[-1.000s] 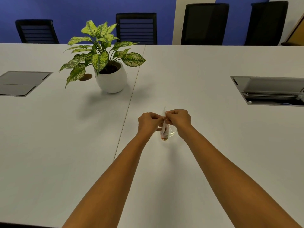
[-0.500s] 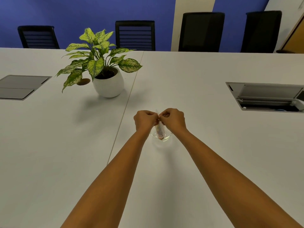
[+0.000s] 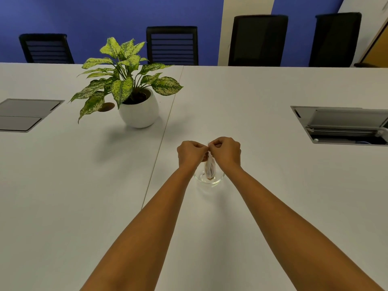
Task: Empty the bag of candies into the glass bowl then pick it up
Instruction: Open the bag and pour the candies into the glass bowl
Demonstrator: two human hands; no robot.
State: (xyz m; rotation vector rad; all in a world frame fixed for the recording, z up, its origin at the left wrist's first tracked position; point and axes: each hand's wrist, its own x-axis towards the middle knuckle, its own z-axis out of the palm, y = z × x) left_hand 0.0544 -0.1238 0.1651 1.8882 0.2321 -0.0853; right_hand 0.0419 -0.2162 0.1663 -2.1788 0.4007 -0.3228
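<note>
Head view: left hand (image 3: 190, 153) & right hand (image 3: 226, 151) both pinch top of candy bag (image 3: 210, 167), hanging upright w/ bottom inside glass bowl (image 3: 218, 180), mid-table (image 3: 273, 185), well off every edge.

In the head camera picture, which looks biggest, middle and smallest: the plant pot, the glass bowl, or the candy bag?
1. White plant pot, clearly biggest, though it sits farther away.
2. Glass bowl, partly hidden by the wrists.
3. Candy bag, hanging over the bowl from both hands; its top is hidden by fingers, so this last ranking is unsure.
</note>
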